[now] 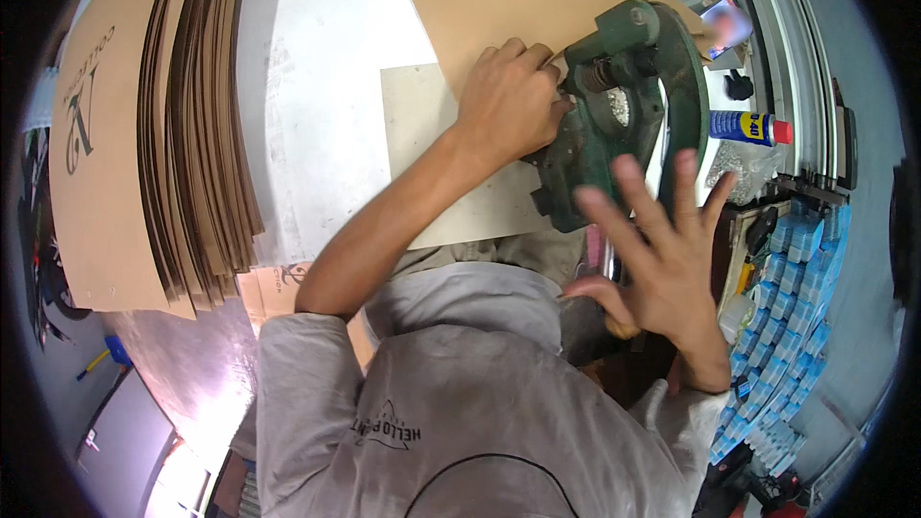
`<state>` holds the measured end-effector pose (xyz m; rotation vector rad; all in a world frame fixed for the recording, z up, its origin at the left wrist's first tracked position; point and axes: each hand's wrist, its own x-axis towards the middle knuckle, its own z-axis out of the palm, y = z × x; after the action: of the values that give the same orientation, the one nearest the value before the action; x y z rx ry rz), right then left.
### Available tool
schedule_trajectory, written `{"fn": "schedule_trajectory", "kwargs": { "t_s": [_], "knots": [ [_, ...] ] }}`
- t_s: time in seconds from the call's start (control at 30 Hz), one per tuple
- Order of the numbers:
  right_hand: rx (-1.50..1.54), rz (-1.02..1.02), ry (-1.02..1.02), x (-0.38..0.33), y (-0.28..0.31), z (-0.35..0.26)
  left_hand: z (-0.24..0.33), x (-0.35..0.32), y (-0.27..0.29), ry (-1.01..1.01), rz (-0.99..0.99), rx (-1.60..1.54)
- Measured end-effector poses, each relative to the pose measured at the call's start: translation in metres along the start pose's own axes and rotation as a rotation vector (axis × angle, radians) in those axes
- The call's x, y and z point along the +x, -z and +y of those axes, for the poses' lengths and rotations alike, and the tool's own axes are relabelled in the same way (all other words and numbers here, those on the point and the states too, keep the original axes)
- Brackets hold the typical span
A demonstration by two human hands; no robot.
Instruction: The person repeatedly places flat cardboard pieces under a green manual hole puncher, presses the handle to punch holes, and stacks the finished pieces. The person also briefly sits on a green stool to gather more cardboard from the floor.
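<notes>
My left hand (pixel 510 101) is closed over the near edge of a brown paper bag (pixel 451 0) with black print, its fingertips partly hidden against a dark green metal hand press (pixel 595 153). The press stands at the front right of the table, with a coil spring and a round bowl of small shiny pieces (pixel 620 107) in its frame. My right hand (pixel 662 259) hangs in front of the press, fingers spread and slightly smeared by motion, holding nothing. A beige board (pixel 422 125) lies under my left forearm.
A tall stack of brown paper bags (pixel 192 134) stands at the left on the white table (pixel 307 38). Right of the press lie a blue-and-yellow spray can (pixel 743 127) with a red cap, a clear bag of small pieces (pixel 743 168) and a phone (pixel 726 27). Blue-white packs (pixel 782 297) are stacked lower right.
</notes>
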<state>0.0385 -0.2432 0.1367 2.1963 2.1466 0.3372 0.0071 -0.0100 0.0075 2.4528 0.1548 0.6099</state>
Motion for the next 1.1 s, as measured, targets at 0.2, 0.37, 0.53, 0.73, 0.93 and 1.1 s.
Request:
{"fn": "schedule_trajectory", "kwargs": {
  "t_s": [0.2,0.37,0.53,0.73,0.93,1.1],
  "knots": [
    [0.982,0.467,-0.375,0.004,0.048,0.056,-0.023,0.004,0.010,-0.085,-0.025,0.186],
    [0.832,0.276,-0.868,0.006,-0.066,0.107,-0.079,0.017,0.059,-0.134,0.451,0.158],
    [0.740,0.169,-0.899,-0.045,-0.198,0.136,-0.047,0.030,0.086,0.180,1.042,-0.223],
    [0.747,0.178,-0.928,-0.012,-0.160,0.113,-0.046,0.021,0.019,0.384,0.881,-0.545],
    [0.569,0.087,-0.831,-0.015,-0.176,0.132,-0.025,-0.019,0.013,0.645,0.101,-0.646],
    [1.465,0.205,-0.879,0.018,-0.153,0.095,-0.060,-0.014,0.056,-0.081,0.256,0.203]
  ]
}}
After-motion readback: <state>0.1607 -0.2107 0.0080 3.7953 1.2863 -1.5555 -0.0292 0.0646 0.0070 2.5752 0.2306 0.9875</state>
